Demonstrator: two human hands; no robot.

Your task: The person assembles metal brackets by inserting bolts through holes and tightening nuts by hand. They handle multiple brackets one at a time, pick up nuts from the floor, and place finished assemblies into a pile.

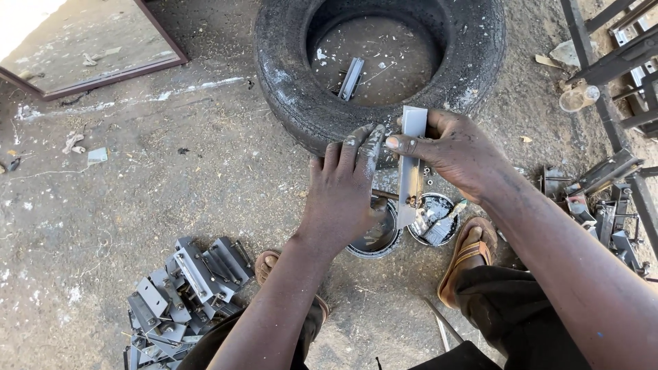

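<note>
My right hand (pixel 458 149) grips a long grey-painted metal bracket (pixel 411 171) near its top end and holds it upright over two small paint tins. My left hand (pixel 346 188), its fingers smeared with grey paint, rests flat against the bracket's left side above the left tin (pixel 375 241). The right tin (pixel 433 220) holds grey paint and a stick or brush. Both tins stand on the dirt between my sandalled feet.
A worn black tyre (pixel 288 75) lies flat just beyond my hands, with one grey metal piece (pixel 351 78) inside it. A heap of several grey metal brackets (pixel 185 294) sits at the lower left. Dark metal frames (pixel 617 62) stand at the right. A framed panel (pixel 89 41) lies top left.
</note>
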